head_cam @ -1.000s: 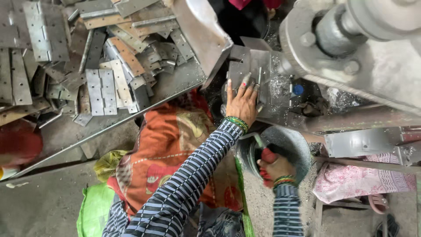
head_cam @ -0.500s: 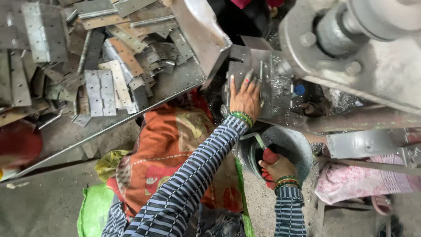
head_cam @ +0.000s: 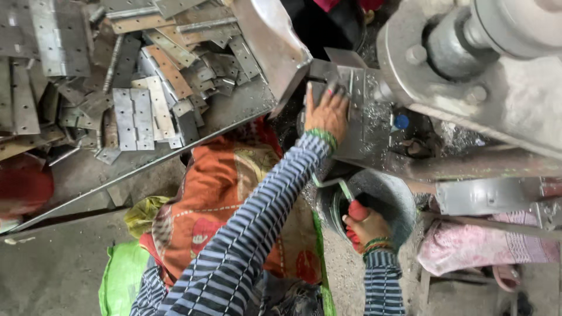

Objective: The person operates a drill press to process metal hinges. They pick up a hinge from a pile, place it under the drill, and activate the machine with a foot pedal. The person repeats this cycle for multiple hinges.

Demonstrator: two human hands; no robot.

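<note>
While our left hand [head_cam: 328, 114] presses flat, fingers spread, on the metal plate [head_cam: 357, 111], our right hand [head_cam: 366, 228] is clenched around a red handle [head_cam: 356, 212]; hinges [head_cam: 134, 114] seemingly await, piled.

Your sleeves [head_cam: 257, 234] carry narrow stripes of dark blue and pale grey, and a green beaded bangle [head_cam: 321, 136] rings your left wrist. Your right hand [head_cam: 367, 227] closes on a bright red handle [head_cam: 355, 215] inside a dull grey metal pot [head_cam: 391, 196]. The cloth over your lap [head_cam: 216, 193] is orange with red and cream printed figures. Beside it lies a light green woven sack [head_cam: 120, 281]. The heaped flat metal hinges [head_cam: 133, 114] are silver-grey, some rust-brown. A pink patterned cloth [head_cam: 480, 248] sits at the right.
</note>
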